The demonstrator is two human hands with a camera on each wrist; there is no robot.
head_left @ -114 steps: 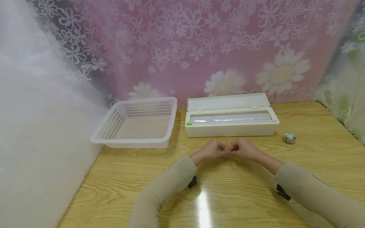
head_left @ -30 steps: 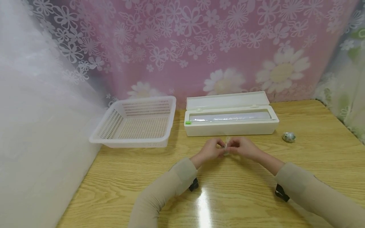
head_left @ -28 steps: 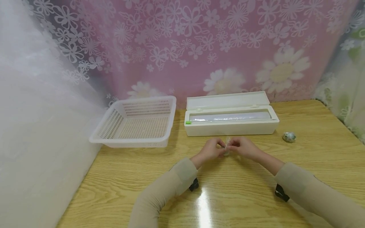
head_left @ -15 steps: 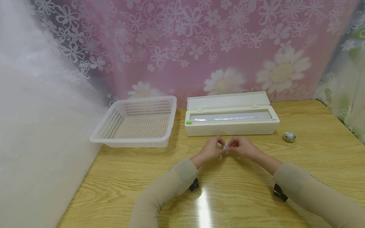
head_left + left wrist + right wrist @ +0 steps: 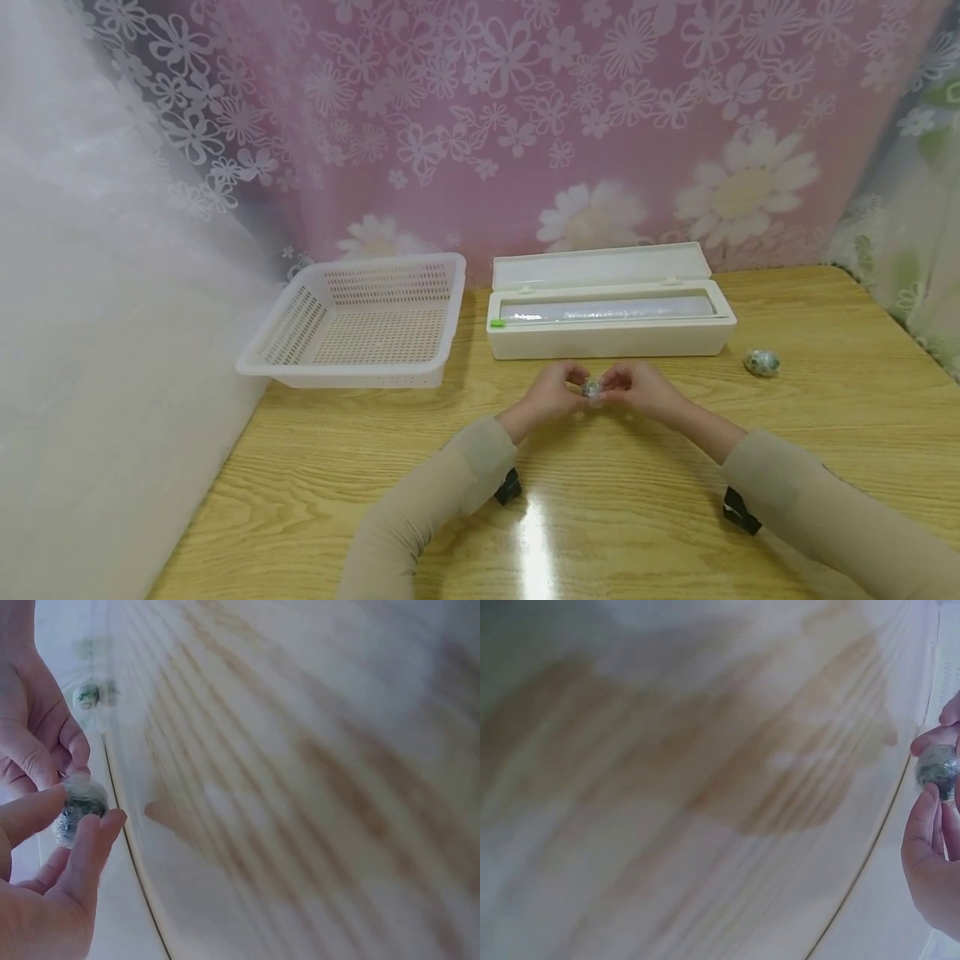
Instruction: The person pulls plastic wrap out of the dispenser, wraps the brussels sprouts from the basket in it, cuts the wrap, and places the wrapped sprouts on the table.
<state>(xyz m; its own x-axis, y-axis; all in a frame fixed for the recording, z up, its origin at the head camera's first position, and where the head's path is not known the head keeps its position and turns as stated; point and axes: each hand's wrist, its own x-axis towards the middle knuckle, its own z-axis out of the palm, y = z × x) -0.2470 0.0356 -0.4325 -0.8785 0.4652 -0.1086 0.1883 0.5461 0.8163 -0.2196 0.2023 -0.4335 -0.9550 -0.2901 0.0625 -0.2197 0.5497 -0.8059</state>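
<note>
A small round green-and-white ball (image 5: 592,389) wrapped in clear film is between my two hands, just in front of the long white box. My left hand (image 5: 551,393) pinches it from the left between thumb and fingers. From the other side my right hand (image 5: 647,392) holds it with thumb and fingertips. In the left wrist view the film on the ball (image 5: 81,810) looks shiny and crinkled over a dark green pattern. The right wrist view shows the same ball (image 5: 937,769) cut by the frame's edge. What the ball is under the film cannot be told.
A second film-wrapped ball (image 5: 762,362) lies on the wooden table (image 5: 637,508) to the right. Behind the hands stands a white cling film dispenser (image 5: 611,342), lid up, roll inside, green slider at left. A white slotted basket (image 5: 360,375) stands back left.
Both hands stay in place, fingers shifting around the ball. Loose film stood up between the fingertips about a second ago; now the film lies closer and the round ball shows.
</note>
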